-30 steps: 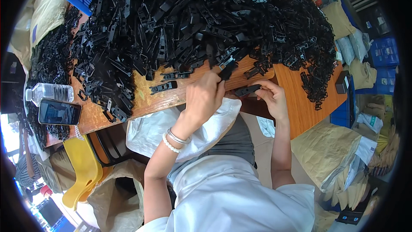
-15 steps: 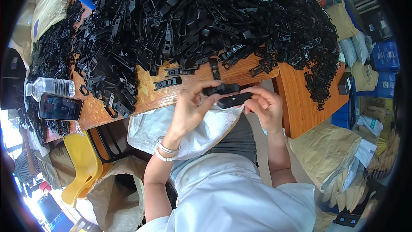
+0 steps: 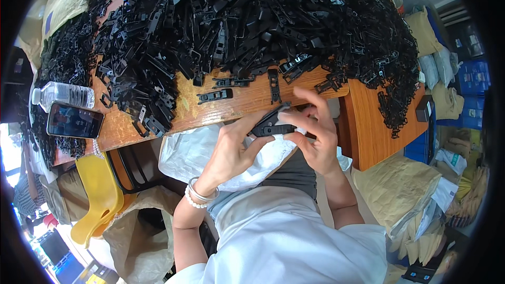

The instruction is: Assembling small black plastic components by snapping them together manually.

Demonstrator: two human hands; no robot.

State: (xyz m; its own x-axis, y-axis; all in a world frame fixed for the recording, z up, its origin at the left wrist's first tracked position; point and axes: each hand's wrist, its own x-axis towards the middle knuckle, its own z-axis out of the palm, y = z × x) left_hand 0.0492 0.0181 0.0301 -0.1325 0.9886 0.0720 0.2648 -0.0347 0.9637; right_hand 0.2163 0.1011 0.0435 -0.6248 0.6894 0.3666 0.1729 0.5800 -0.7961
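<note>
In front of the table edge, my left hand [image 3: 231,144] pinches the left end of a pair of long black plastic clip parts [image 3: 273,130]. They lie against each other, one slanting up over the other like a narrow V. My right hand [image 3: 320,144] has its thumb and fingers closed at their right end, with the index finger raised. Whether the two are fastened together is hidden by my fingers. Single black clip pieces lie close by on the wooden table [image 3: 181,92], one upright piece [image 3: 274,85] just beyond my hands. Behind spreads a big heap of similar black parts [image 3: 252,26].
A white plastic sheet [image 3: 184,152] covers my lap. On the left are a clear bottle [image 3: 64,94], a phone [image 3: 75,121] and a yellow chair [image 3: 94,194]. An open paper sack [image 3: 142,231] stands below; brown sacks [image 3: 394,186] and blue crates [image 3: 473,76] stand right.
The two black parts, held one behind the other before, now lie against each other at an angle. My right hand has turned and lifted its index finger. The view has shifted slightly.
</note>
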